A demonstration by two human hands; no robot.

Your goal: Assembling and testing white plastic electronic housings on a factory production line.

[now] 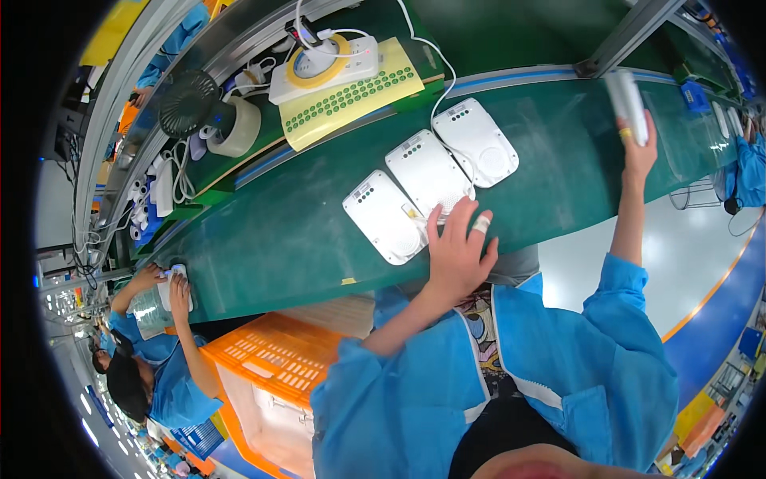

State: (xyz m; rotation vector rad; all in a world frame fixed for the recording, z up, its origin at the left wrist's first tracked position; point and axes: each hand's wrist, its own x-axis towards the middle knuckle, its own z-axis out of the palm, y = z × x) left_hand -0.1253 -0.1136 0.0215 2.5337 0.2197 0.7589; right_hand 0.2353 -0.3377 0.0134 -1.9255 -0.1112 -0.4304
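Three white flat housings lie in a slanted row on the green work surface: a left one [381,223], a middle one [423,164] and a right one [483,132]. Small round green marks show on them, and a white cable [461,156] runs across to the middle one. My left hand [463,247] is over the near edge of the left and middle housings, fingers spread, a pale wrap on one finger. Whether its fingertips touch them I cannot tell. Out to the right, my right hand [641,144] grips another white housing [626,104], tilted on edge and blurred.
Behind the housings are a white power strip [355,64] with a yellow tape roll [319,68], a yellow sticker sheet [359,96] and a dark fan [190,104]. An orange crate [275,359] stands at lower left. A co-worker [159,351] handles a white device at far left.
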